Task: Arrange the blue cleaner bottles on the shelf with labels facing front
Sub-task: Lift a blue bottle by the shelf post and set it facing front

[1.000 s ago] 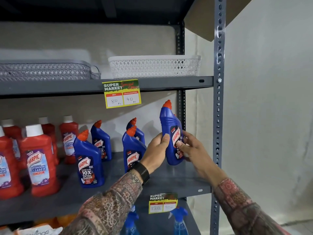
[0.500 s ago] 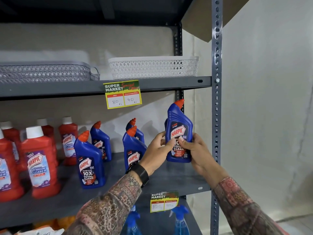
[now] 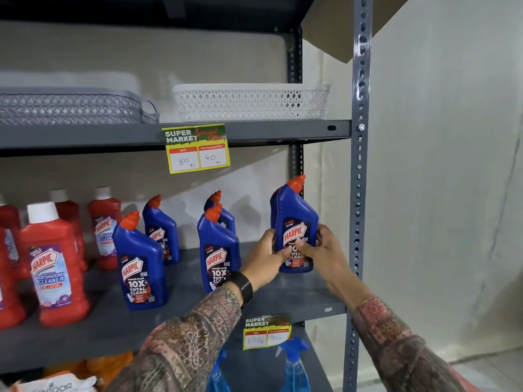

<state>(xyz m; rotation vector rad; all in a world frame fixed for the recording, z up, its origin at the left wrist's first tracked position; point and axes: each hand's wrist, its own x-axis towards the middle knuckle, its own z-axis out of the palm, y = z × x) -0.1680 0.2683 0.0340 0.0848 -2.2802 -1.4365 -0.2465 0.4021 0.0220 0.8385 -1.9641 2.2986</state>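
Blue cleaner bottle (image 3: 296, 222) right of centre, near right upright (image 3: 358, 176), label frontward; left hand (image 3: 264, 261) and right hand (image 3: 322, 251) clasped round it. Bare shelf (image 3: 181, 315) lower centre.

Both hands raised, left hand (image 3: 266, 257) and right hand (image 3: 325, 250) gripping, thumbs forward

Bare shelf (image 3: 305, 292) ahead of held bottle (image 3: 297, 219); upright post (image 3: 358, 193) rightward.
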